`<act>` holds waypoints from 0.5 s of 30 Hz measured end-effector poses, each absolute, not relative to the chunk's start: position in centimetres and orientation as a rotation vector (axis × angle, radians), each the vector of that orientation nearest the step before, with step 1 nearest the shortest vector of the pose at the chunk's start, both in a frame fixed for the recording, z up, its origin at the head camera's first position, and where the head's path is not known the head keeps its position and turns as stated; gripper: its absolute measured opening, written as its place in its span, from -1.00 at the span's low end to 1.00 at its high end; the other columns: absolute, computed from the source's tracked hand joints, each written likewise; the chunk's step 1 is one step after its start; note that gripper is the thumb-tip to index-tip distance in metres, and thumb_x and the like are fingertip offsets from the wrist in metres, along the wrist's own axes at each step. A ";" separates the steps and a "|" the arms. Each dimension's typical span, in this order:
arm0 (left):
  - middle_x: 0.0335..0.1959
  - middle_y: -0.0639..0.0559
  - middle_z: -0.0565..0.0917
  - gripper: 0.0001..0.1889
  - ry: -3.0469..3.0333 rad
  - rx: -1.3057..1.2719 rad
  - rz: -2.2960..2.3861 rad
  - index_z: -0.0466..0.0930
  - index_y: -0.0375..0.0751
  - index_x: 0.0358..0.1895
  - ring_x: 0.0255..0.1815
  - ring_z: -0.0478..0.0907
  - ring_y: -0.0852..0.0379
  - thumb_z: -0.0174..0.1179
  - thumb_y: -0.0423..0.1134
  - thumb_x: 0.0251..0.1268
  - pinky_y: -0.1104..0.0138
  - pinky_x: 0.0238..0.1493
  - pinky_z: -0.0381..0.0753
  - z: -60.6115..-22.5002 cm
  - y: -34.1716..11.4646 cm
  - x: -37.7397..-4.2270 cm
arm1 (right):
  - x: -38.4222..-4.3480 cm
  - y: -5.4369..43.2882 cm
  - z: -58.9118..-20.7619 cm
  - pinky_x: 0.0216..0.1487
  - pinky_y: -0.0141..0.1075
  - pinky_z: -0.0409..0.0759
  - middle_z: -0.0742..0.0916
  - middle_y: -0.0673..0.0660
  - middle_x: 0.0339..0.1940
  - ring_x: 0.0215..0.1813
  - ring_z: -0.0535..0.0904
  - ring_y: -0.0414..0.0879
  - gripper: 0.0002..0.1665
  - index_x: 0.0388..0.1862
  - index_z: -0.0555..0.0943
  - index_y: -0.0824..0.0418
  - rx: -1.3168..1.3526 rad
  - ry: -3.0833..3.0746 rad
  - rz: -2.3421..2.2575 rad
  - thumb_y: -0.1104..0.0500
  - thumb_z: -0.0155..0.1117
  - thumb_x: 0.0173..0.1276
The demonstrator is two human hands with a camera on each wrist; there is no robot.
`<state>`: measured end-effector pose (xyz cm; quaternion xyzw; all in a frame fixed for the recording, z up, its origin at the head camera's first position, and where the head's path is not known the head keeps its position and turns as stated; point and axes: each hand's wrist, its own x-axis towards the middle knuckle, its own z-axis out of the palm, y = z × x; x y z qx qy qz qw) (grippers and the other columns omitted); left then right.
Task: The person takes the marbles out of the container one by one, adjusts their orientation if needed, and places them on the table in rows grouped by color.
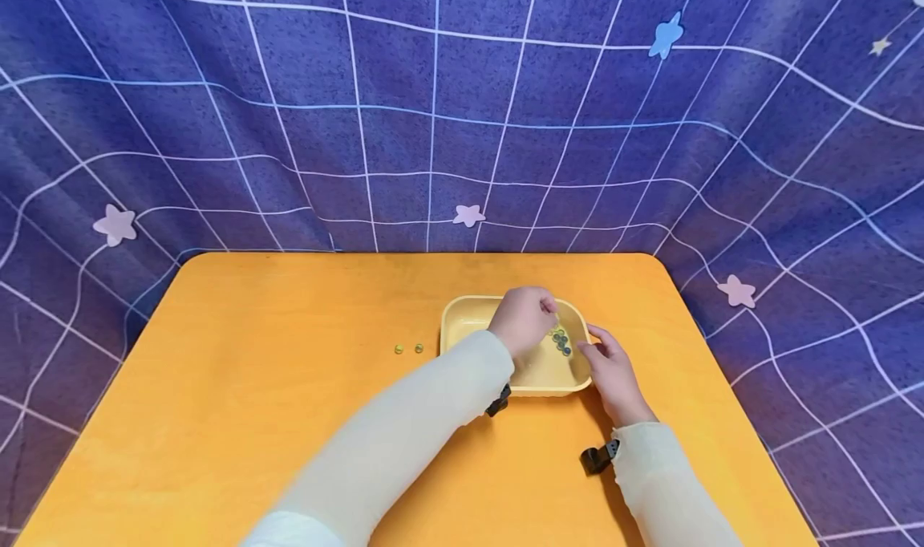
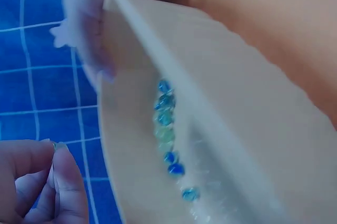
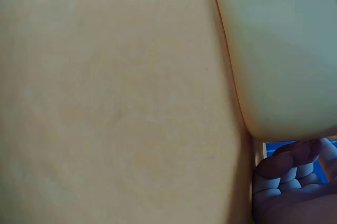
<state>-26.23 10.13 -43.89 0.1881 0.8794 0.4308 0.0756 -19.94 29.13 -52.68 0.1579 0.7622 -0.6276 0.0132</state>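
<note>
A pale yellow plastic tray (image 1: 537, 374) is on the orange table, with several glass marbles (image 1: 561, 341) gathered near its right end. In the left wrist view the marbles (image 2: 166, 118), blue and green, form a line along the tray wall. My left hand (image 1: 525, 321) reaches over the tray; its thumb and finger pinch a small greenish marble (image 2: 55, 145), mostly hidden by the fingertips. With the thumb at the rim and the fingers outside, my right hand (image 1: 613, 374) holds the tray's right end. Its fingers (image 3: 276, 167) show beside the tray wall in the right wrist view.
Two loose marbles, a yellowish one (image 1: 399, 349) and a darker one (image 1: 419, 348), lie on the orange table (image 1: 253, 386) left of the tray. A blue curtain (image 1: 404, 146) with white lines and stars hangs behind the table and along its sides.
</note>
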 end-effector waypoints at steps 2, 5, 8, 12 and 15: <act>-0.32 0.15 0.71 -0.93 2.608 0.581 1.341 0.75 -0.19 -0.16 -0.27 0.60 0.24 0.33 -0.35 0.38 0.41 -0.14 0.59 -43.3 9.3 -26.1 | -19.8 29.2 -52.7 -0.11 -0.32 0.68 0.56 0.34 0.11 -0.01 0.60 0.07 -0.43 0.54 0.40 0.09 0.495 2.379 -1.946 0.04 0.13 0.63; -0.34 0.12 0.70 -0.93 2.542 0.623 1.413 0.74 -0.22 -0.15 -0.31 0.62 0.24 0.32 -0.36 0.39 0.42 -0.18 0.62 -42.8 8.0 -26.2 | -19.7 29.4 -52.6 -0.10 -0.33 0.66 0.55 0.31 0.11 0.01 0.58 0.07 -0.43 0.54 0.40 0.06 0.508 2.380 -1.934 0.02 0.12 0.63; -0.33 0.12 0.69 -0.95 2.489 0.683 1.439 0.73 -0.22 -0.17 -0.34 0.64 0.25 0.31 -0.36 0.40 0.43 -0.23 0.64 -42.7 6.8 -26.4 | -19.7 29.4 -52.5 -0.09 -0.34 0.65 0.54 0.31 0.11 0.03 0.56 0.08 -0.43 0.55 0.39 0.06 0.504 2.372 -1.932 0.02 0.11 0.64; -0.30 0.12 0.69 -0.93 2.446 0.731 1.434 0.73 -0.23 -0.14 -0.30 0.64 0.24 0.31 -0.35 0.42 0.43 -0.23 0.65 -42.6 4.9 -26.6 | -19.7 29.2 -52.6 -0.10 -0.33 0.65 0.53 0.33 0.10 0.03 0.56 0.10 -0.44 0.55 0.39 0.07 0.487 2.361 -1.943 0.04 0.10 0.65; -0.28 0.10 0.70 -0.91 2.426 0.752 1.416 0.73 -0.25 -0.11 -0.27 0.65 0.21 0.30 -0.35 0.43 0.41 -0.20 0.67 -42.4 3.4 -26.5 | -19.8 29.1 -52.6 -0.10 -0.33 0.65 0.54 0.32 0.09 0.02 0.57 0.09 -0.45 0.54 0.39 0.07 0.484 2.359 -1.945 0.04 0.10 0.65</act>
